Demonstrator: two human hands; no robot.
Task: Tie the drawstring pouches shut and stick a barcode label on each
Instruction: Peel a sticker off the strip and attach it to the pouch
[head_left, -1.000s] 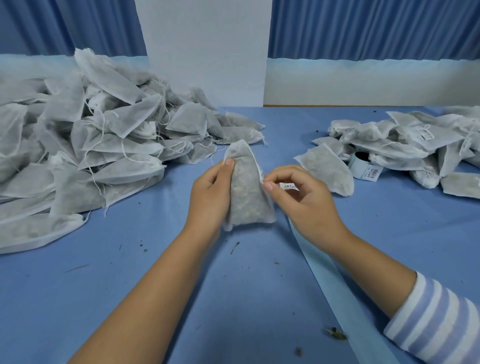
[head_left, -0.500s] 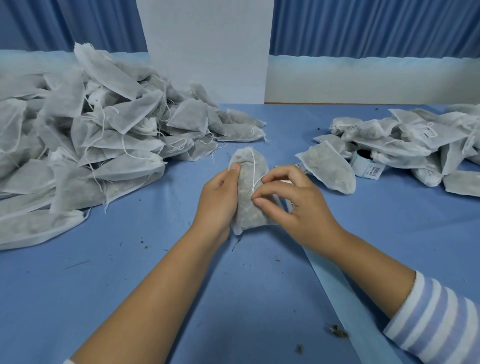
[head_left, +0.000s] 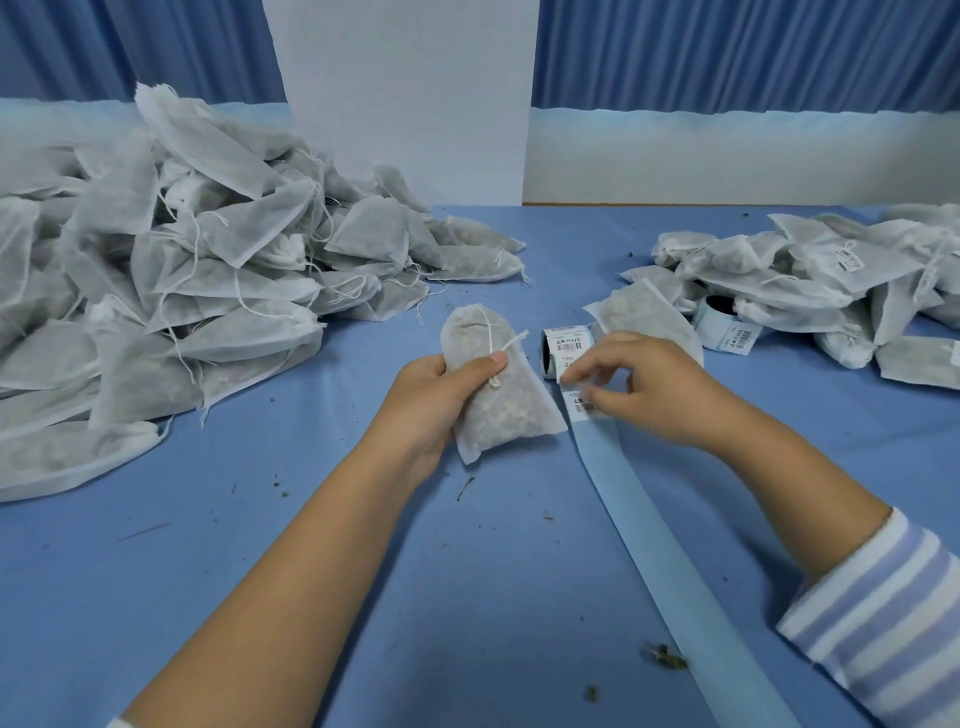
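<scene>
Pulling right hand off the pouch since half a second back and bringing it down to the right, onto white barcode label at the far end of long pale blue backing strip. Curling fingertips over that label, thumb touching its right edge; blurring there, so not telling whether pinching it or only touching.

Gripping small white non-woven drawstring pouch in left hand, fingers wrapping behind, thumb pressing across the front by white knotted drawstring. Holding pouch tilted, gathered neck pointing away, low over blue cloth-covered table, just left of the strip. Showing dried filling through the fabric.

Noting small white roll of barcode labels lying just beyond the label, between pouch and right hand, strip running from it. Noting another filled white pouch lying flat behind right hand. Noting second label roll further right, sitting against heap of white pouches, some bearing labels. Noting large heap of white pouches with loose strings piling high on far left, well apart from both hands.

Wearing blue-and-white striped sleeve on right arm. Noting dark plant crumbs lying scattered over table.
</scene>
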